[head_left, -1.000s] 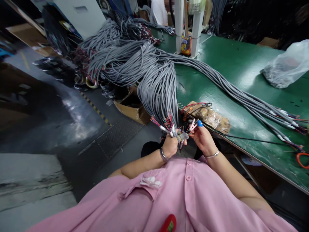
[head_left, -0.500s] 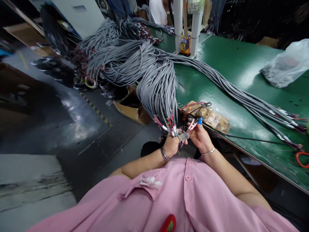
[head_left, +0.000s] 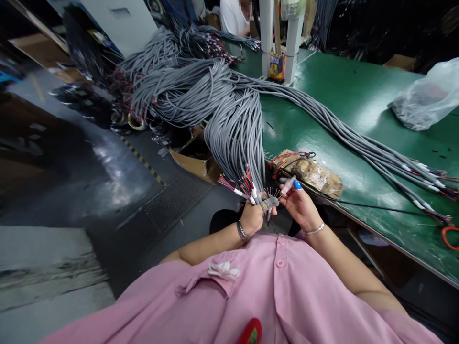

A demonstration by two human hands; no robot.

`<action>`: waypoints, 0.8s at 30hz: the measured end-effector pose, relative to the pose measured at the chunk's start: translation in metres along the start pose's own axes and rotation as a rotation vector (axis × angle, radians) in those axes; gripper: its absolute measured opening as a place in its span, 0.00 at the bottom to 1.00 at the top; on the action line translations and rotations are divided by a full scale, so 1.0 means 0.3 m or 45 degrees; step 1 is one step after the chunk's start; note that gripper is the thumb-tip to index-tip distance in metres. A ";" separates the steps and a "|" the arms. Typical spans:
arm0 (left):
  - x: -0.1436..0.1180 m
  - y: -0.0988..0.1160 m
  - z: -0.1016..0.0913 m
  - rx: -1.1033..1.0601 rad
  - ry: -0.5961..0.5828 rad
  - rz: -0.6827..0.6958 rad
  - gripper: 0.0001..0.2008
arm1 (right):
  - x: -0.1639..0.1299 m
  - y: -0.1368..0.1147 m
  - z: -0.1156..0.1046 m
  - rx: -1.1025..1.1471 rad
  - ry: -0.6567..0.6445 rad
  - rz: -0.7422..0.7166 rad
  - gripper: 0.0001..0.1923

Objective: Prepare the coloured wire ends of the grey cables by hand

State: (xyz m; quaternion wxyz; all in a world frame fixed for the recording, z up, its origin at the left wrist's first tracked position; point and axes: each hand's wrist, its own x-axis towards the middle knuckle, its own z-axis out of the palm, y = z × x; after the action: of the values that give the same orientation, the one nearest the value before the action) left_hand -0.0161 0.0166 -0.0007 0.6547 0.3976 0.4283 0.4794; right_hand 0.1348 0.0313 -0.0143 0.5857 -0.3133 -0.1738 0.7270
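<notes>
Off the near edge of the green tabletop (head_left: 358,95), the left hand (head_left: 252,217) is clenched around the gray cable bundle (head_left: 236,129) near its stripped ends. The right hand (head_left: 299,203) pinches fine colored wires (head_left: 273,192). The cables look limp and heavy, the wire tips delicate; grip the jackets.

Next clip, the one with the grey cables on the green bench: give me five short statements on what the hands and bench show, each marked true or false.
1. The left hand grips a cluster of grey cable ends with coloured wires fanning out. True.
2. The right hand rests flat on the green bench. False: it is raised at the cable ends, fingers on the fine wires.
3. A clear plastic bag lies on the bench at far right. True.
4. The grey cables are wound neatly on a reel. False: they sprawl loose over the bench edge.
5. Both wrists are bare. False: each wears a bracelet.
</notes>
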 end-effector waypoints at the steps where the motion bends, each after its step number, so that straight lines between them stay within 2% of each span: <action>1: 0.002 0.001 0.002 0.001 0.004 -0.005 0.14 | 0.000 0.001 0.001 -0.021 0.016 -0.023 0.14; 10: 0.013 0.015 0.027 -0.030 0.035 -0.013 0.14 | 0.024 0.025 -0.020 -0.143 0.071 -0.171 0.22; 16: 0.019 0.002 0.030 -0.039 0.060 -0.002 0.14 | 0.049 0.028 -0.012 -0.010 0.024 -0.054 0.22; 20: 0.023 -0.009 0.026 -0.019 0.055 -0.002 0.14 | 0.057 0.032 -0.010 0.081 0.065 -0.078 0.17; 24: 0.017 -0.014 0.017 0.001 0.042 0.022 0.13 | 0.048 0.038 -0.012 0.092 0.054 -0.063 0.19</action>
State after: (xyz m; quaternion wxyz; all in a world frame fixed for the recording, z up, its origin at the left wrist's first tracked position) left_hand -0.0091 0.0199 -0.0040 0.6433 0.3934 0.4358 0.4914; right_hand 0.1269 0.0419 -0.0275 0.6179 -0.3029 -0.1428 0.7114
